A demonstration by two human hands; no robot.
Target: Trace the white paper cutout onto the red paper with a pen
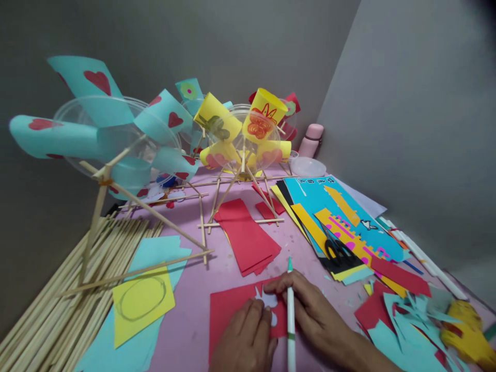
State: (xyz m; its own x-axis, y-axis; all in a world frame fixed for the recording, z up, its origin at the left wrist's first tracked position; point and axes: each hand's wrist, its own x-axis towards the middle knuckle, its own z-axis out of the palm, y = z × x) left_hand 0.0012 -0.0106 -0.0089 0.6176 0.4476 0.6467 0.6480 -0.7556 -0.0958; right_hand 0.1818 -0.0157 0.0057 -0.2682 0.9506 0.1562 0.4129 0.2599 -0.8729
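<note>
Fingers together, my left hand (246,336) presses a white paper cutout (269,299) down on a sheet of red paper (222,310). Part of the cutout is hidden under its fingers. A white marker with a green tip (290,315) is held in my right hand (310,307), its tip pointing away from me. The index finger of that hand reaches over to the cutout's upper edge. Beyond the hands lies a stack of red paper strips (248,235).
Paper pinwheels on stick stands, one blue (112,139) and one yellow (244,134), stand behind. Wooden sticks (77,279) and yellow paper with a drawn circle (143,302) lie left. Black scissors (337,250), coloured sheets (310,196) and paper scraps (406,320) lie right.
</note>
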